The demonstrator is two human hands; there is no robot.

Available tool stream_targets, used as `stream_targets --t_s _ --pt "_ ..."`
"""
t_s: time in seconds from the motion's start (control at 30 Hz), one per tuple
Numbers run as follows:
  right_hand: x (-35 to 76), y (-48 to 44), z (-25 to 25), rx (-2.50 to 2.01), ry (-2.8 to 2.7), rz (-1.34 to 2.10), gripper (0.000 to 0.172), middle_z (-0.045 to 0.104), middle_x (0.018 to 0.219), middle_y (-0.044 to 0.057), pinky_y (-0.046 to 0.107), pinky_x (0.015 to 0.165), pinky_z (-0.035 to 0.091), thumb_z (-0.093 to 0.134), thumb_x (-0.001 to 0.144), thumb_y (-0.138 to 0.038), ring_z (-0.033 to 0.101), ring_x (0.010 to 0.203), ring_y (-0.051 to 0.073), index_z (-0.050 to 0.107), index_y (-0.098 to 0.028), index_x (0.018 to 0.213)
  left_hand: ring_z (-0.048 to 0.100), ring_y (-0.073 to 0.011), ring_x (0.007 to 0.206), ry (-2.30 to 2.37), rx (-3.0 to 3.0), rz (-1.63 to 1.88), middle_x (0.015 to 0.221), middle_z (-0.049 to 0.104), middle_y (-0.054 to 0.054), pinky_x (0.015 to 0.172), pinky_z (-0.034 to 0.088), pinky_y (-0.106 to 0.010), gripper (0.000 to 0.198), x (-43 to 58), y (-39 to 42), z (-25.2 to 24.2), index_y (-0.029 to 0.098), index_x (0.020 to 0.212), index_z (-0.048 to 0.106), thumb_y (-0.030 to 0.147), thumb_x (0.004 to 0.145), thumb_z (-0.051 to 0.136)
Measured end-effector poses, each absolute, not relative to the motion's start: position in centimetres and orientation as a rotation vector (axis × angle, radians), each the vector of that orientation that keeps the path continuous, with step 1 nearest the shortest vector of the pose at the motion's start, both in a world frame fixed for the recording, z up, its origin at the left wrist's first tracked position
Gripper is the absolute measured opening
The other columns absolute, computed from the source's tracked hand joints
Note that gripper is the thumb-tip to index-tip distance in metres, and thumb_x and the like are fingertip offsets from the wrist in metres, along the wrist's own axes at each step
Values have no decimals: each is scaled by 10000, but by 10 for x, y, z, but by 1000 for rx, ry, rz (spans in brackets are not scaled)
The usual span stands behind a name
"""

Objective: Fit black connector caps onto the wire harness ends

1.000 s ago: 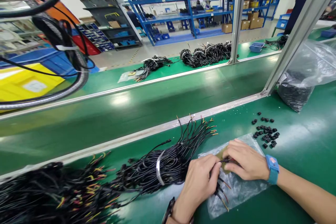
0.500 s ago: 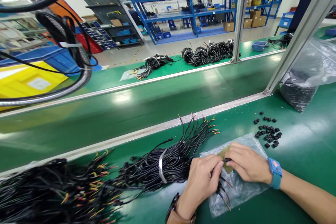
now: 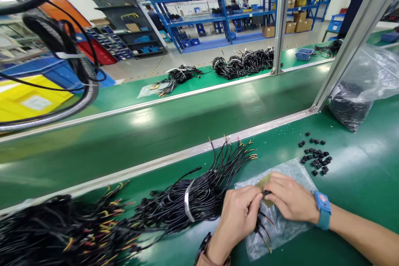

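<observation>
Wire lead point(image 3: 261, 223) sits pinched between both your hands, low centre of the head view, right over a clear plastic bag point(image 3: 282, 232) that lies flat on the worktop point(image 3: 358, 183). Your left hand point(image 3: 238, 216) is closed on the black cable, and its stripped coloured ends stick out below the fist toward you. Your right hand point(image 3: 289, 197) meets it fingertip to fingertip, pinching a small black bit at the lead's upper end. Whether that bit is a separate piece or part of the lead, you cannot tell; fingers cover it. So the hands are together and both are clamped on the one lead, which is lifted just off the bag.

Progress, as a judgement only: one lead is in work. A tied bundle point(image 3: 199, 195) with a white band lies just left of your left hand, touching or nearly so, with its stripped ends fanned toward the metal rail. A big loose pile point(image 3: 62, 232) of the same leads fills the lower left. Which heap is finished is not readable from here. A scatter of small black pieces point(image 3: 316, 160) sits loose on the worktop beyond your right wrist, near but not touching, so plenty looks left.

Farther out, a large bag of black parts point(image 3: 352, 108) leans by the slanted frame post at right. The conveyor belt point(image 3: 156, 133) runs bare behind the rail, and more cable bundles point(image 3: 243, 64) lie on the far side of it.
</observation>
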State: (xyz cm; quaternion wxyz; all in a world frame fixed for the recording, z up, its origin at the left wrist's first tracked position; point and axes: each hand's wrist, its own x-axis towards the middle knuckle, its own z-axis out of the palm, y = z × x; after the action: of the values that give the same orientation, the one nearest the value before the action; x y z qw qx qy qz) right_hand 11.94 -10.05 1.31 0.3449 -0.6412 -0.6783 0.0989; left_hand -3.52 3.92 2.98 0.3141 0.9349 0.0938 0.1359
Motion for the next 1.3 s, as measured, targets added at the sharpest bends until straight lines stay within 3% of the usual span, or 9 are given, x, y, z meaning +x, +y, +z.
stream_targets --t_s 0.5,0.73,0.93,1.3 --pt "114 -99 9 -1699 -1741 238 203 554 813 57 334 672 414 395 1049 -241 502 784 220 530 -183 909 527 -122 587 262 2515 330 654 587 6 573 292 -281 325 -33 35 27 206 703 530 214 1007 415" --pt "124 -98 19 -1644 -1668 404 98 609 894 49 333 753 452 499 1030 -253 549 837 201 568 -186 1014 613 -140 684 235 2526 307 799 680 1 634 368 -266 205 -35 40 35 218 913 593 232 1024 421" --pt "129 -101 23 -1638 -1690 405 79 617 906 55 337 753 447 532 997 -230 543 849 209 577 -180 1039 558 -139 623 229 2649 263 717 613 5 587 320 -283 294 -38 44 38 213 772 523 225 1033 390" --pt "129 -101 22 -1636 -1773 369 102 616 886 55 336 747 462 482 1014 -221 542 820 206 576 -187 995 535 -133 576 189 2685 357 648 585 6 555 296 -281 295 -36 38 37 212 732 514 194 1009 414"
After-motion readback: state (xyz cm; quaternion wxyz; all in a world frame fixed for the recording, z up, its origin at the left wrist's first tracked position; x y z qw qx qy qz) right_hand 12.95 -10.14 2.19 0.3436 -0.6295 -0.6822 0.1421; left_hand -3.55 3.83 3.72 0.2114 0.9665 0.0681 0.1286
